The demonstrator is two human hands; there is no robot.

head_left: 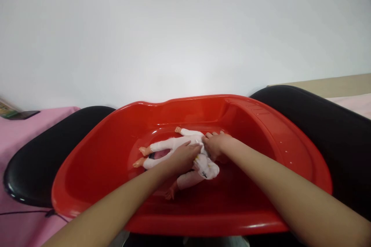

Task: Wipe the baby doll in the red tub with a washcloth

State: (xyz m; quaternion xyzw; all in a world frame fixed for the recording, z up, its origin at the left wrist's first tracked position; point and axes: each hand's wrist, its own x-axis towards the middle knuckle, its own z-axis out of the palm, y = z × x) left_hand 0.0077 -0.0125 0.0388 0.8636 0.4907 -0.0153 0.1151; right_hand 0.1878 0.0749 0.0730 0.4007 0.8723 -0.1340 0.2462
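Observation:
A doll (182, 141) in white clothes lies in a red plastic baby bathtub (92, 162), its bare feet toward the left. Around its neck and upper chest is a white printed cloth (209, 168), bib-like, with yellow and black marks. My left hand (187, 157) reaches over the doll's body, its fingers closed at the cloth's edge. On the far side of the neck, my right hand (216, 144) is bent down with its fingers curled at the cloth. The doll's head is mostly hidden by my right hand and the cloth, and what lies under my fingertips does not show.
The tub stands across black chair seats, one at left (43, 158) and one at right (313, 131). Behind it rises a white surface (185, 34). At the left, a pink cloth (43, 123) bears a dark flat object (24, 115). A black cord (26, 212) runs at lower left.

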